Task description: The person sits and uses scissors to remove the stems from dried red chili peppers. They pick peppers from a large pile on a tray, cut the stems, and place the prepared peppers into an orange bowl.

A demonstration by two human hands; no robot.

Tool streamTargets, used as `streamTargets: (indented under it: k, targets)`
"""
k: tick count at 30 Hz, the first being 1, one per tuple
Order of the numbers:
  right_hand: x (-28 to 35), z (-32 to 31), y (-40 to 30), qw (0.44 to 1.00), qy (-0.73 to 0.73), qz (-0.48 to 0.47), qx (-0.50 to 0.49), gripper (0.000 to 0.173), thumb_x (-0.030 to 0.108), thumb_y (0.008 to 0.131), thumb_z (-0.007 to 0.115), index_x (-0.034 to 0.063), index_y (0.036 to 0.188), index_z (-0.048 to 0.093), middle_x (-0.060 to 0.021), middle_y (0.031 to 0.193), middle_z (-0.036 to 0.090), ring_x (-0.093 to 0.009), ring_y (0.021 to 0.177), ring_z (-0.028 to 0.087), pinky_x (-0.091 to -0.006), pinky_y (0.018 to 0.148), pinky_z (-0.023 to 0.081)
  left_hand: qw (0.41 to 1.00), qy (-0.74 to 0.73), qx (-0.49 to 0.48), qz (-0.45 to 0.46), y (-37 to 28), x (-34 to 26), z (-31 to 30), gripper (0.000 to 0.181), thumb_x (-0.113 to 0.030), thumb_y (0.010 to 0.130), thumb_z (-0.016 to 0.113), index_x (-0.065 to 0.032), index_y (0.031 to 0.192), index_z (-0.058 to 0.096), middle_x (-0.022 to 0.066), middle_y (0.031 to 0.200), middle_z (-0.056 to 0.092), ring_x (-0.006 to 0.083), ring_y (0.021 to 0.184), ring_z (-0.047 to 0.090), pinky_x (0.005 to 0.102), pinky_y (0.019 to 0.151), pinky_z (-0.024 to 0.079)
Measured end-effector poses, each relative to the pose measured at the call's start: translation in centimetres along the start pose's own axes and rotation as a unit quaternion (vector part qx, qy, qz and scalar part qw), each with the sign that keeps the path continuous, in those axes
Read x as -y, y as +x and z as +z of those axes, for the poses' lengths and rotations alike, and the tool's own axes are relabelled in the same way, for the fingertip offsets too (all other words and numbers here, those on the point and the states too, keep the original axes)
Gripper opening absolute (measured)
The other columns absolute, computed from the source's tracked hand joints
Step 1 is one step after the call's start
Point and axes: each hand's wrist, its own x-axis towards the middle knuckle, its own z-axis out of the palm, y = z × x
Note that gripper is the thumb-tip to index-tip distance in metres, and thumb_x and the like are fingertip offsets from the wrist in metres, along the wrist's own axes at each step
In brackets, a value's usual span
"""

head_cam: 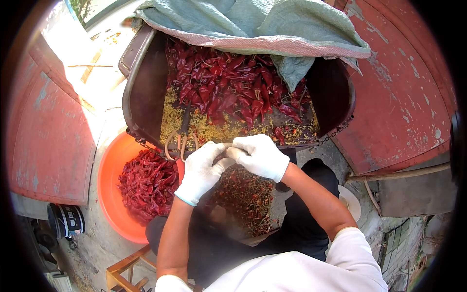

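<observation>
Both of my hands wear white gloves and meet just past the near edge of a dark container (146, 73). My left hand (204, 169) is bent, its fingertips against those of my right hand (257, 157). Whether anything is pinched between them cannot be made out. Dried red chili peppers (226, 84) are heaped in the container, with loose yellow seeds (215, 127) in front of the heap. Just left of my left hand lies a pair of scissors (185, 122), loops toward me and dark blades pointing away. Below my hands is a pile of stems and chili scraps (248, 197).
An orange basin (109, 204) at the left holds cut red chili pieces (149, 186). A pale green woven sack (237, 22) drapes over the container's far side. Weathered red panels (405, 84) flank it. A black bucket (65, 221) and wooden stool frame (124, 270) are at lower left.
</observation>
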Motion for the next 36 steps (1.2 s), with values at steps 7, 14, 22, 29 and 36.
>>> streamTargets:
  k: [7,14,22,29,36]
  targets:
    - [1.8,-0.7,0.1,0.881,0.435,0.185,0.029,0.025,0.023,0.097,0.058,0.0068,0.078,0.059,-0.0019,0.06,0.052,-0.013,0.049,0.048,-0.0308,0.046,0.038,0.984,-0.176,-0.026,0.022,0.2,0.3,0.0,0.015,-0.004,0.085,0.075,-0.0012,0.099,0.069,0.0054,0.082,0.061,0.0147,0.072,0.058,0.028,0.069,0.047]
    - [1.0,0.4,0.7,0.673,0.688,0.269,0.023,0.03,0.024,0.098,0.058,0.0101,0.073,0.051,0.0023,0.056,0.042,-0.008,0.041,0.035,-0.0268,0.04,0.026,0.957,-0.273,-0.07,-0.074,0.4,-0.9,0.5,0.015,-0.013,0.093,0.072,0.0,0.099,0.068,-0.0015,0.081,0.058,0.0061,0.072,0.052,0.0236,0.063,0.043]
    - [0.7,-0.8,0.7,0.932,0.337,0.131,-0.036,0.02,0.024,0.097,0.064,0.0034,0.098,0.066,-0.0021,0.072,0.063,-0.007,0.056,0.053,-0.0246,0.051,0.042,0.917,-0.358,0.016,-0.176,-0.1,0.2,-0.3,0.026,-0.029,0.099,0.066,-0.003,0.104,0.067,-0.0031,0.089,0.063,0.0051,0.079,0.054,0.0226,0.071,0.043]
    - [2.9,-2.3,0.1,0.896,0.414,0.156,0.039,0.025,0.014,0.097,0.066,0.0059,0.119,0.069,0.0008,0.084,0.067,-0.004,0.068,0.058,-0.0207,0.057,0.045,0.813,-0.538,0.062,-0.215,-0.5,-1.1,-0.7,0.038,-0.042,0.092,0.072,-0.0062,0.1,0.064,-0.0006,0.082,0.064,0.007,0.062,0.055,0.0219,0.051,0.042]
    - [2.5,-0.9,-0.1,0.899,0.427,0.09,-0.041,0.014,0.005,0.094,0.067,0.0022,0.107,0.073,-0.0016,0.088,0.069,-0.008,0.072,0.064,-0.0244,0.065,0.054,0.801,-0.557,0.08,-0.201,-0.7,-0.8,0.1,0.047,-0.045,0.09,0.073,-0.0033,0.109,0.063,0.003,0.09,0.066,0.0091,0.07,0.059,0.0227,0.056,0.047]
